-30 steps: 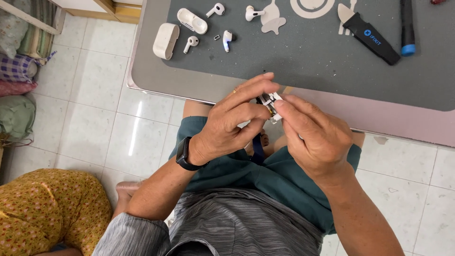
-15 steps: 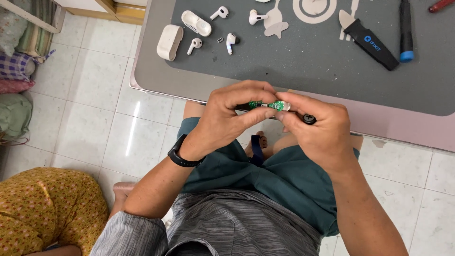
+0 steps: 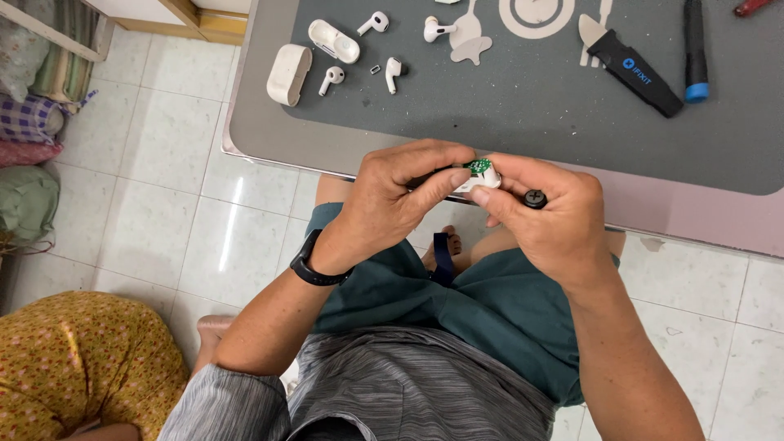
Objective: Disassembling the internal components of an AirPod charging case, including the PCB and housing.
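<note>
We see a small white part with a green circuit board (image 3: 476,173) pinched between both hands just in front of the near edge of the worktop (image 3: 343,151), above the person's lap. The left hand (image 3: 400,200) curls in from the left with the wrist bent, its thumb and forefinger closed on the part's left side; a black band (image 3: 309,263) wraps that wrist. The right hand (image 3: 551,216) meets it from the right, thumb pressed to the part and fingers folded shut around a black-tipped tool (image 3: 535,198) whose end shows by the knuckles. Farther back on the worktop, on the grey mat (image 3: 523,90), lie a white case shell (image 3: 289,74), a second case piece (image 3: 333,42) and loose white earbuds (image 3: 393,73); toward the mat's right end rest a black pry tool (image 3: 635,73) and a black screwdriver with a blue ring (image 3: 694,49).
</note>
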